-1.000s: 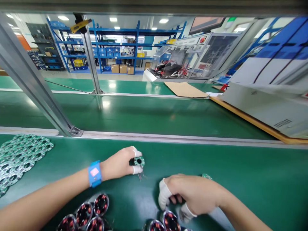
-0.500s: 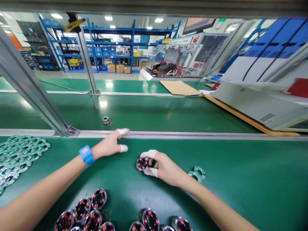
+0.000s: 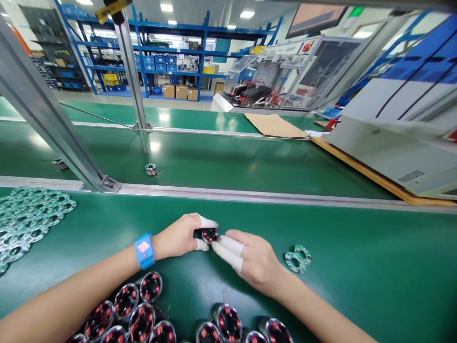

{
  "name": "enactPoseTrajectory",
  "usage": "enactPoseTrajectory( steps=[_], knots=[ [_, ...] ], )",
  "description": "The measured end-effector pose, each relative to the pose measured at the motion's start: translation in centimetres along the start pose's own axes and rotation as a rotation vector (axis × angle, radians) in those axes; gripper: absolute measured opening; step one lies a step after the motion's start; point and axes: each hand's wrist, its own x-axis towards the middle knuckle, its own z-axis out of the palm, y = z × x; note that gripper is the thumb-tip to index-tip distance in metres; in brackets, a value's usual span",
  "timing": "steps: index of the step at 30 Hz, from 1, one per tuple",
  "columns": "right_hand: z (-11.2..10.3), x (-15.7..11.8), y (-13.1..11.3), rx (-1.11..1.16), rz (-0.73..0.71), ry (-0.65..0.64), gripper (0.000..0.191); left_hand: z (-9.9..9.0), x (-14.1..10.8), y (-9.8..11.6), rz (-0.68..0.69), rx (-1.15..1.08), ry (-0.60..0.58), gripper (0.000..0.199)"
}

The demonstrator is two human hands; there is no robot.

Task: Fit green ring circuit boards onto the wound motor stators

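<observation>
A small round motor stator (image 3: 210,235) with copper windings is held over the green mat, in front of me. My left hand (image 3: 180,236), with white finger cots and a blue wrist strap (image 3: 144,251), grips it from the left between thumb and finger. From the right, my right hand (image 3: 254,262) has its white-covered fingertips pressed together at the stator's lower right edge; any lead between them is too small to see. Several more stators (image 3: 142,322) stand near me at the lower left, and another group (image 3: 228,324) stands at the bottom middle.
Two green ring-shaped circuit boards (image 3: 294,262) lie right of my right hand. Many similar boards (image 3: 32,219) are spread at the far left. Beyond the metal rail (image 3: 250,197), a stator topped with a green board (image 3: 151,169) sits on the belt. An aluminium post (image 3: 53,105) rises at left.
My left hand has moved right and down and taken hold of the stator. My right hand has shifted from gripping around it to fingertips at its edge. The camera view has tilted downward.
</observation>
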Motion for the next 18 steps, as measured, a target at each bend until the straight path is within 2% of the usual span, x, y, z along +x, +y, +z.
enactPoseTrajectory(
  steps=[2,4,6,7,9,10,12,15,18],
  knots=[
    [0.0,0.1,-0.6,-0.047,-0.115,-0.122,0.035,0.1,0.0,0.2,-0.013,-0.002,0.006,0.038],
    [0.1,0.1,-1.1,-0.067,-0.17,-0.213,0.031,0.2,-0.1,0.4,-0.037,0.004,0.02,0.033],
    [-0.2,-0.5,-0.9,-0.058,-0.146,-0.168,0.027,0.4,-0.2,0.5,-0.06,0.006,0.051,0.033],
    [-0.6,-1.2,-0.5,-0.075,-0.076,-0.101,0.027,0.6,-0.2,0.5,-0.069,0.0,0.069,0.035],
    [-2.0,-3.2,0.8,-0.178,0.197,0.028,0.029,0.9,-0.3,0.4,-0.09,-0.026,0.103,0.04],
    [-2.9,-4.4,1.5,-0.243,0.363,0.04,0.029,1.1,-0.4,0.4,-0.1,-0.044,0.115,0.042],
    [-4.7,-7.0,2.8,-0.293,0.589,-0.086,0.032,1.5,-0.4,0.5,-0.114,-0.076,0.129,0.044],
    [-6.5,-9.9,3.9,-0.28,0.646,-0.296,0.033,2.2,-0.4,0.7,-0.124,-0.091,0.136,0.048],
    [-6.8,-10.4,3.7,-0.264,0.717,-0.287,0.018,2.5,-0.6,1.1,-0.129,-0.082,0.132,0.048]
  ],
)
